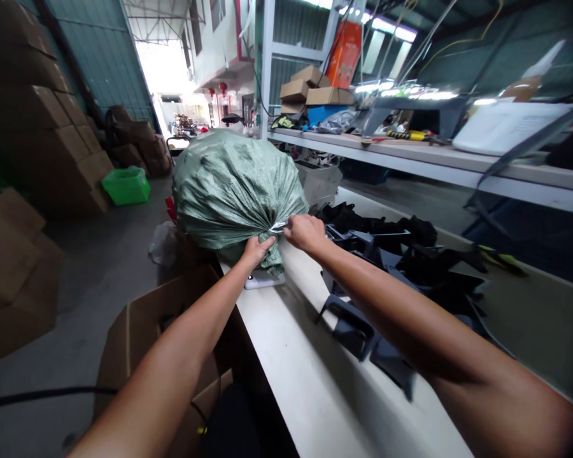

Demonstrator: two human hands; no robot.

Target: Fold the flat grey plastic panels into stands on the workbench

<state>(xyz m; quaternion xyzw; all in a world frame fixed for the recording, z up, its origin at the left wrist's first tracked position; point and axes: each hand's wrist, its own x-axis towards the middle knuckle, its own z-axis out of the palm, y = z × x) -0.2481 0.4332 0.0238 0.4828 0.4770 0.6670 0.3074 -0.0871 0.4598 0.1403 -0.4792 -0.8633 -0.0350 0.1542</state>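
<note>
A large, full green woven sack (233,184) sits on the far part of the white table, its gathered neck turned toward me. Just below the gather, my left hand (258,249) is closed on the bunched sack mouth, thumb on top. My right hand (306,230) makes a fist beside the neck and grips a thin whitish tie (277,226) that runs to the gather. Whether the tie goes all the way round is hidden. Under the sack mouth lies a pale flat object (264,280), perhaps a phone, partly covered.
Many black plastic parts (382,254) lie piled along the right of the table (286,356). An open cardboard box (143,331) stands below its left edge. A shelf (420,152) with tools runs above right. A green crate (127,186) and stacked cartons (38,127) are at left.
</note>
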